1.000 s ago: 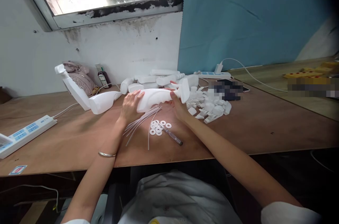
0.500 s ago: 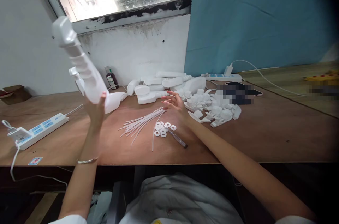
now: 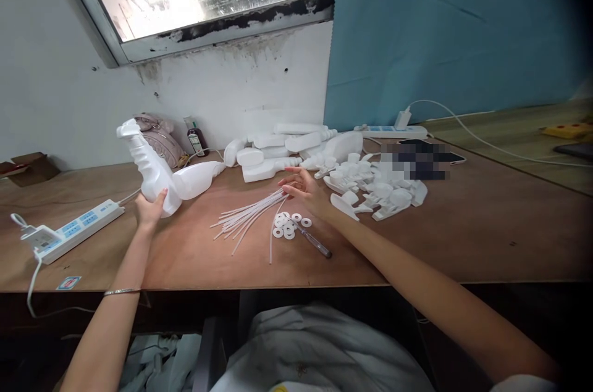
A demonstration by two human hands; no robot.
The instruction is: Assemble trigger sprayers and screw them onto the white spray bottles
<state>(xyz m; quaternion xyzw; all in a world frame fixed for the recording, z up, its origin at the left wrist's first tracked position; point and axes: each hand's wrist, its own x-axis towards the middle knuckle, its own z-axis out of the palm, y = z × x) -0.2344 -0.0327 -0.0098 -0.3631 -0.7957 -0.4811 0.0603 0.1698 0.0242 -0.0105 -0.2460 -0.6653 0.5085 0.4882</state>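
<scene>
Left hand (image 3: 152,205) gripping base of white plastic bottle (image 3: 149,165), propping it tilted at left of desk (image 3: 463,237), against second bottle (image 3: 200,175) lying flat. Right hand (image 3: 303,189), grip loose and holding nothing, fingertips touching end of thin white tubes (image 3: 248,217); washers (image 3: 290,226) and screwdriver (image 3: 311,239) lying just beside. Risk, as judgement: tilted bottle sliding off once released, knocking power strip (image 3: 69,233); careless sweep of right hand scattering tubes and washers.

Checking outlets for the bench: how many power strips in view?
2. One power strip lies at the table's left front, beside the left hand. A second strip sits at the back against the blue panel. Others may be hidden.
</scene>
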